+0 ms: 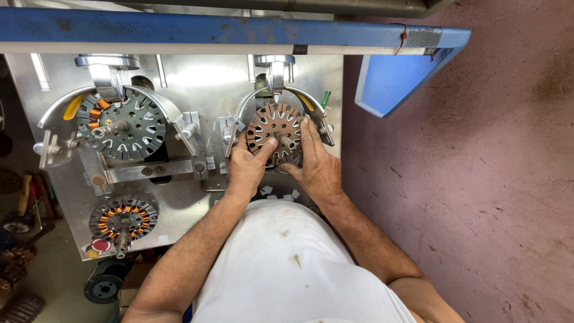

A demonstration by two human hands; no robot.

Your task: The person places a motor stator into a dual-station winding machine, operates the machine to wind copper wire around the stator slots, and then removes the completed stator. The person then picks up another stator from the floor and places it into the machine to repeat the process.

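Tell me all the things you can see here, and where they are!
Bare stator core: one, rusty brown, right fixture, under both hands.
Partly wound stator: one, grey with a few copper coils, left fixture.
Wound stator: one, dark with a copper ring, lower left of the plate.
Metal machine plate: one, silver, under the fixtures.
Blue bar: one, across the top.
White shirt: one, bottom centre.
Left hand: on the core's lower left.
Right hand: on the core's right.

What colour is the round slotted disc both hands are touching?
The round slotted disc is rusty brown; the head view shows it clearly.
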